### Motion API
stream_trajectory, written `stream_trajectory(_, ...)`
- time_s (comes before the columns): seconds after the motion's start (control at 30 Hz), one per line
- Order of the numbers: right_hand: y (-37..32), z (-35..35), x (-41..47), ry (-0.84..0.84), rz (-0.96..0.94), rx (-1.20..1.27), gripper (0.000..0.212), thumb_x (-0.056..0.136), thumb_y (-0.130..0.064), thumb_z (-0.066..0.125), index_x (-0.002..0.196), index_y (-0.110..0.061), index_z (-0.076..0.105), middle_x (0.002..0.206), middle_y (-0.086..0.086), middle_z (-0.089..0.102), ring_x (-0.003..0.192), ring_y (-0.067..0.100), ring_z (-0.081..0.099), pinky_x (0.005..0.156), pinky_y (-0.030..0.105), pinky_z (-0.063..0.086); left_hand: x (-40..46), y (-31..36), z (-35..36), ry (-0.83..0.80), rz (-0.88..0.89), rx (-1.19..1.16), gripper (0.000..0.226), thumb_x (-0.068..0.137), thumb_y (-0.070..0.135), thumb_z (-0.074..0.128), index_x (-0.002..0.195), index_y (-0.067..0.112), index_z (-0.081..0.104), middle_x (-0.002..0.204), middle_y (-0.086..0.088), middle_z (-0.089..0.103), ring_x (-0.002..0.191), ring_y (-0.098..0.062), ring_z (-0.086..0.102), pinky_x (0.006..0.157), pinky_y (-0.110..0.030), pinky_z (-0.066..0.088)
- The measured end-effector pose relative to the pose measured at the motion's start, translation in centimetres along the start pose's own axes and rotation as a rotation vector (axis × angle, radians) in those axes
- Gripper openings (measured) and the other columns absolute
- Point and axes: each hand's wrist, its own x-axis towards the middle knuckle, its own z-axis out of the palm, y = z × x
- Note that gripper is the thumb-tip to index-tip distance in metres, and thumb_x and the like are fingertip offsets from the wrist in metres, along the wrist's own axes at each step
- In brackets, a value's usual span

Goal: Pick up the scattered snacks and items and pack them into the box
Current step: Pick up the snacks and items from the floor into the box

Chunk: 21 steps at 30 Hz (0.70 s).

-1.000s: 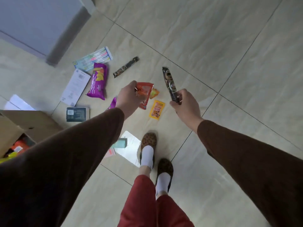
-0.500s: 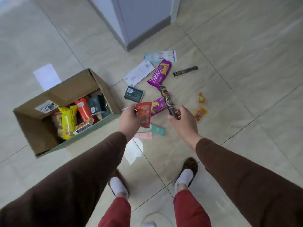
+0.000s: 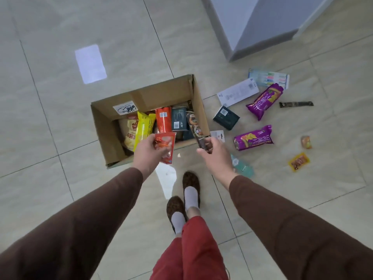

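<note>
An open cardboard box (image 3: 145, 93) stands on the tiled floor, holding several snack packs, among them a yellow bag (image 3: 143, 128) and an orange pack (image 3: 163, 119). My left hand (image 3: 148, 153) grips a red snack packet (image 3: 166, 145) over the box's near edge. My right hand (image 3: 215, 153) holds a long dark brown snack bar (image 3: 196, 129) that points into the box's right side. Scattered to the right lie two purple packs (image 3: 265, 101) (image 3: 253, 137), a dark box (image 3: 226, 117), a thin dark bar (image 3: 296, 104) and small orange sachets (image 3: 299, 161).
A white card (image 3: 238, 94) and a pack of toothbrushes (image 3: 269, 77) lie near a grey wall corner (image 3: 260, 31) at upper right. A teal packet (image 3: 242, 166) sits beside my right wrist. My slippered feet (image 3: 183, 201) stand just behind the box.
I have turned and stepped toward the box, which went from the left edge to the centre of view. Both hands carried their snacks over its near edge.
</note>
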Motion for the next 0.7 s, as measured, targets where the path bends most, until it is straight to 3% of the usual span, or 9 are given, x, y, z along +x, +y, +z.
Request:
stream_trajectory(0.17,-3.8,4.8,4.3,-0.068,0.012,-0.062,0.028,0.090,-0.038,0.066,0.111,-0.022,0.057,0.110,-0.003,0.059,0.097,0.018,0.058,0.078,0.031,0.046,4.1,-3.2,-4.7,0.063,-0.076,0.024,0.033,0.083,0.029,0.078,0.113,0.026,0.066,0.100,0.008,0.073,0.088,-0.009,0.071,0.081,-0.040,0.061)
stream_trajectory(0.33,-7.1,9.3,7.7,-0.107,-0.021,-0.136,0.031,0.089,-0.036,0.069,0.112,-0.020,0.058,0.110,-0.001,0.061,0.099,0.018,0.059,0.086,0.036,0.051,8.6,-5.6,-8.4,0.124,-0.085,0.101,0.031,0.081,0.027,0.079,0.109,0.022,0.067,0.096,0.006,0.073,0.084,-0.010,0.070,0.078,-0.035,0.059)
stream_trajectory(0.5,-9.4,12.9,9.8,-0.093,-0.004,-0.160,0.032,0.089,-0.037,0.071,0.112,-0.021,0.058,0.111,-0.002,0.062,0.100,0.018,0.061,0.079,0.031,0.049,13.3,-8.2,-11.7,0.136,-0.072,0.266,0.023,0.080,0.028,0.077,0.097,0.022,0.062,0.091,0.005,0.069,0.084,-0.017,0.066,0.072,-0.033,0.053)
stream_trajectory(0.63,-10.4,14.6,10.5,-0.036,0.010,-0.248,0.058,0.089,-0.041,0.071,0.137,-0.017,0.051,0.130,0.004,0.058,0.117,0.023,0.055,0.097,0.039,0.049,15.9,-9.5,-13.7,0.095,-0.062,0.432,0.045,0.078,0.035,0.079,0.113,0.016,0.058,0.106,-0.003,0.064,0.097,-0.026,0.060,0.078,-0.036,0.048)
stream_trajectory(0.7,-10.5,14.9,10.0,-0.008,0.057,-0.239,0.058,0.089,-0.039,0.070,0.139,-0.018,0.049,0.133,0.005,0.056,0.119,0.024,0.052,0.100,0.039,0.047,16.2,-9.3,-14.2,0.050,-0.016,0.487,0.052,0.078,0.032,0.079,0.122,0.014,0.058,0.113,-0.006,0.061,0.104,-0.027,0.058,0.084,-0.037,0.046)
